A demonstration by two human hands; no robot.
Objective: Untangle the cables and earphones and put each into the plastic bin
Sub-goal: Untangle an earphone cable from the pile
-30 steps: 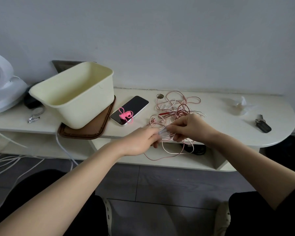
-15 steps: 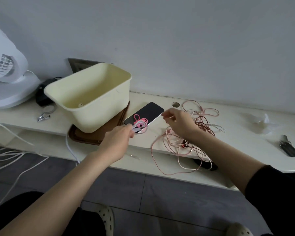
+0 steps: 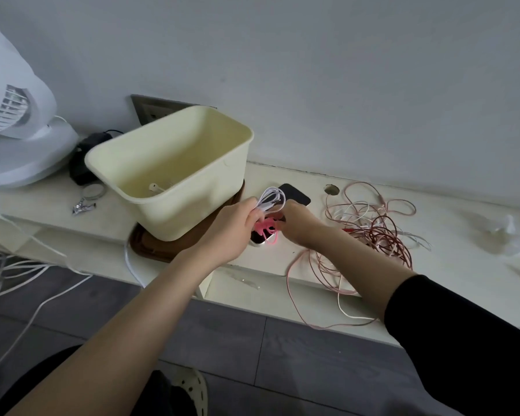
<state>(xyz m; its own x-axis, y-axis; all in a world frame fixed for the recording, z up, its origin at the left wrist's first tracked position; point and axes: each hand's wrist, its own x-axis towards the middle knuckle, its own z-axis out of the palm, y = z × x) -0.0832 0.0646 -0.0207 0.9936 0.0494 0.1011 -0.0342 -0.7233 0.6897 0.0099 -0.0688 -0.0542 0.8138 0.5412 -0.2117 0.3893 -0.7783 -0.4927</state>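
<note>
Faces a plain grey wall (image 3: 342, 85) above a long cream shelf (image 3: 267, 262). Cannot make out any brand, label or writing on the things in view.

Grips a small coil of white cable (image 3: 270, 199) in the left hand (image 3: 231, 232), fingers curled round its lower end, loops standing up above the knuckles. Holds the right hand (image 3: 297, 223) close against the left, fingertips bent toward the coil and toward a pink cord (image 3: 266, 230) just beneath both hands; cannot tell which of the two it pinches, if either. Hovers with both hands over a dark phone (image 3: 294, 195), pink cord lying on its near end.

Just left of the left hand, almost at the knuckles: the cream plastic bin (image 3: 192, 202), set on a brown tray (image 3: 150, 247), with a white earbud (image 3: 156, 187) in its bottom. Right of the right forearm: a loose tangle of pink, red and white cables (image 3: 373, 232), spilling over the shelf's front edge. Far right of the hands, a crumpled clear wrapper (image 3: 499, 232). Well left of the bin, a white fan (image 3: 12, 130) and a black adapter (image 3: 81, 163).

Wears a black sleeve (image 3: 463, 340) on the right arm.
</note>
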